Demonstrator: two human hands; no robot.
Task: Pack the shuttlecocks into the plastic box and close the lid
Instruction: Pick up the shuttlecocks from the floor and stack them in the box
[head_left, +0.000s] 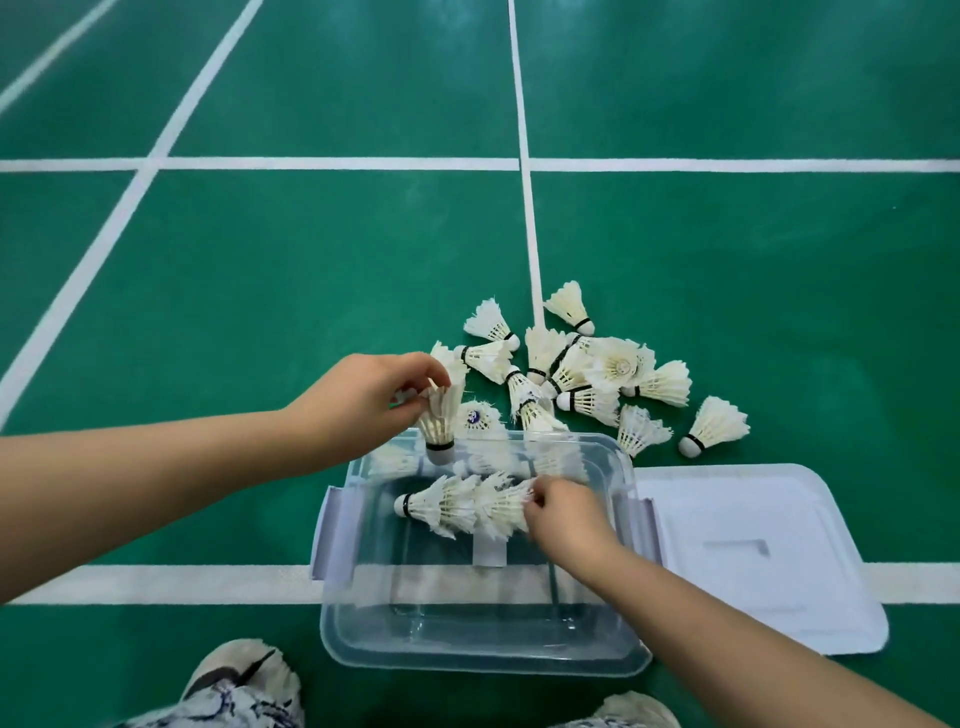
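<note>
Left hand: the left hand (363, 400) pinches one shuttlecock (440, 421) by the top of its feather skirt, cork hanging down.
Why held so: gripping the feathers leaves the cork free, which probably lets it slot cork-first into another skirt.
Where it is: the shuttlecock hangs over the far left corner of the box (363, 639), just below the fingertips and not yet set down.
Right hand: the right hand (566, 517) reaches inside the box, fingers curled on the open feather end of a stack (457, 506).
Stack: nested shuttlecocks lying on their side across the far half of the box, cork to the left; nesting likely saves room.
Hand to stack: the stack runs leftward from the right fingertips, near the hanging cork.
Pile: the pile (587, 374) of loose shuttlecocks lies on the floor (260, 312) just beyond the box, within either hand's reach.
Lid: the lid (753, 551) lies flat on the floor, touching the box's right side, out of the way for packing.
Progress: early, in my judgement; most shuttlecocks are outside the box.
</note>
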